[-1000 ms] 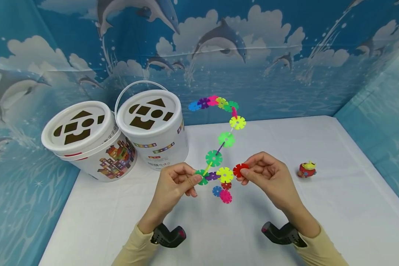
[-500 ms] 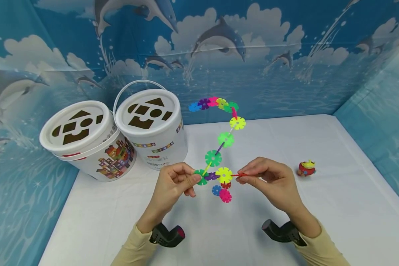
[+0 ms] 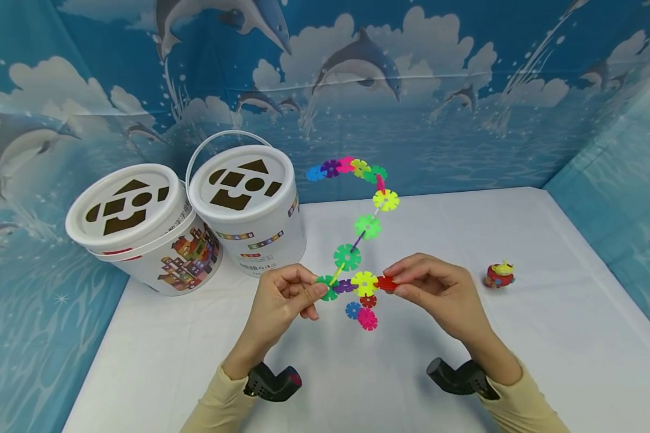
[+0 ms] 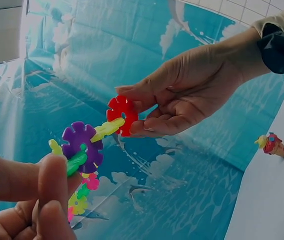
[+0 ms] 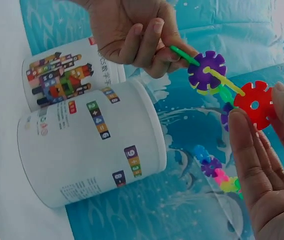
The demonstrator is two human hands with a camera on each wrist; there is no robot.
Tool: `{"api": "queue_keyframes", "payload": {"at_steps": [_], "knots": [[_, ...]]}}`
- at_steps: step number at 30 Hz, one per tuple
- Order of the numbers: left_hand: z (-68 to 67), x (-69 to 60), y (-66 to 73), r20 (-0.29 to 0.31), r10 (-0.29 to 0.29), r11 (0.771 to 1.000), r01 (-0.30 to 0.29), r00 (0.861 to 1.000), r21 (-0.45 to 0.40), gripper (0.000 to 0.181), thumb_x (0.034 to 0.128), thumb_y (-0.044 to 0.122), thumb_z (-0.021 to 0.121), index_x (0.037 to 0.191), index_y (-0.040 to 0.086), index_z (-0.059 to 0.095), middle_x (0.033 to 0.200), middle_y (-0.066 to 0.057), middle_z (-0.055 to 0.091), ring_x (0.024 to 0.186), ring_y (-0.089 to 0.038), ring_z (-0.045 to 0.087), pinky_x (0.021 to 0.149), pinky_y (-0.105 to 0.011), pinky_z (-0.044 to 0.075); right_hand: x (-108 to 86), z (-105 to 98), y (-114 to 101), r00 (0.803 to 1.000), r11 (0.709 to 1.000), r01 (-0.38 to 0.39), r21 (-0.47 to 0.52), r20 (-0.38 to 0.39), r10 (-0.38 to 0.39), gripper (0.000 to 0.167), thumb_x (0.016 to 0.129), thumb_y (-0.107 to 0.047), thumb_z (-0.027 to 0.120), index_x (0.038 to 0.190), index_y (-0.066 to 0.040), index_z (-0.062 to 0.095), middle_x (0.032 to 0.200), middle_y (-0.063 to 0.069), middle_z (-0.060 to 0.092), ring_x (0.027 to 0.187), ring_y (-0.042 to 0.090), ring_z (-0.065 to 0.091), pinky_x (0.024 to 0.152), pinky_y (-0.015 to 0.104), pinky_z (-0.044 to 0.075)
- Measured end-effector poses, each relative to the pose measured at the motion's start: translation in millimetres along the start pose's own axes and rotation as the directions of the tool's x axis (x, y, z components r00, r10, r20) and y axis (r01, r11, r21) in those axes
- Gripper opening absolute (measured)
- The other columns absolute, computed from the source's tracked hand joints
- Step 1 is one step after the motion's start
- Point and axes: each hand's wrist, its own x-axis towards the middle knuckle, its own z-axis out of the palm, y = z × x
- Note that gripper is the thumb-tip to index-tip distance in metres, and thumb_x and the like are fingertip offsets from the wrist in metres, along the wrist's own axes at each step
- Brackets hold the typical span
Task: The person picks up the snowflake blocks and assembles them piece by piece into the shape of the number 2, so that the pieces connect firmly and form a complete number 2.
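Observation:
My left hand point(image 3: 288, 297) pinches a green notched disc point(image 3: 327, 288) at the lower end of a chain of colourful snowflake discs. That chain rises to a green disc point(image 3: 347, 257) and a yellow disc point(image 3: 386, 199), then bends left to a blue disc point(image 3: 315, 173). Beside the pinched disc come a purple disc point(image 5: 207, 72) and a yellow disc point(image 3: 365, 283). Between thumb and fingers, my right hand point(image 3: 439, 288) pinches a red disc point(image 5: 254, 105). The red disc meets the yellow one's edge; in the left wrist view they sit crosswise, slotted together.
Small dark red point(image 3: 368, 301), blue point(image 3: 352, 310) and pink point(image 3: 368, 319) discs show below the yellow disc. Two white lidded buckets point(image 3: 244, 198) stand at the back left. A small red toy figure point(image 3: 500, 274) is on the white table point(image 3: 547, 337) at right.
The red disc was beside the yellow one with its face towards the head view. My right hand turned it edge-on against the yellow disc, then tilted it. My left hand barely moved.

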Motion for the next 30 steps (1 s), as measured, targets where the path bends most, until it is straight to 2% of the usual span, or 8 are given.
{"api": "queue_keyframes", "payload": {"at_steps": [5,9,18,25,30], "knots": [[0.1,0.2,-0.8,-0.010,0.008,1.000,-0.007,1.000,0.030,0.015,0.0875,0.004,0.067,0.082,-0.008,0.060,0.062,-0.005,0.062,0.048,-0.014,0.059,0.050,-0.026,0.052,0.3,-1.1,0.1,0.983,0.982,-0.184,0.035,-0.017,0.185,0.011,0.086,0.008,0.064,0.095,0.003,0.064,0.110,0.015,0.063,0.097,0.027,0.064,0.081,0.036,0.053],[0.2,0.7,-1.6,-0.011,0.027,0.998,-0.026,1.000,0.060,0.012,0.0871,0.002,0.067,0.082,-0.008,0.061,0.061,-0.007,0.062,0.048,-0.015,0.059,0.049,-0.026,0.051,1.1,-3.0,0.6,0.967,0.963,-0.254,0.087,-0.002,0.256,0.013,0.087,0.010,0.061,0.095,0.001,0.064,0.113,0.014,0.063,0.099,0.025,0.064,0.082,0.034,0.052],[2.2,0.0,-1.6,-0.008,0.073,0.988,-0.071,0.997,0.135,0.008,0.0854,0.000,0.069,0.082,-0.005,0.064,0.062,-0.010,0.063,0.049,-0.019,0.061,0.043,-0.028,0.046,2.0,-6.0,-1.6,0.956,0.936,-0.292,0.199,0.041,0.290,0.021,0.087,0.014,0.059,0.104,0.003,0.061,0.110,0.013,0.067,0.096,0.024,0.066,0.083,0.037,0.051],[4.9,-0.1,-3.0,-0.010,0.111,0.983,-0.108,0.994,0.146,0.006,0.0847,-0.003,0.068,0.081,-0.003,0.064,0.063,-0.010,0.064,0.051,-0.020,0.062,0.044,-0.029,0.047,2.0,-4.0,-0.8,0.946,0.925,-0.325,0.198,0.047,0.322,0.019,0.086,0.012,0.061,0.104,0.005,0.058,0.109,0.015,0.067,0.095,0.025,0.067,0.083,0.039,0.050],[4.5,0.7,-4.1,-0.017,0.101,0.988,-0.098,0.995,0.119,0.008,0.0855,-0.002,0.067,0.081,-0.005,0.062,0.063,-0.011,0.064,0.051,-0.019,0.062,0.047,-0.028,0.049,1.3,-0.7,1.6,0.950,0.931,-0.311,0.192,0.020,0.313,0.017,0.087,0.010,0.061,0.104,0.006,0.058,0.109,0.016,0.067,0.095,0.027,0.066,0.083,0.040,0.051]]}}
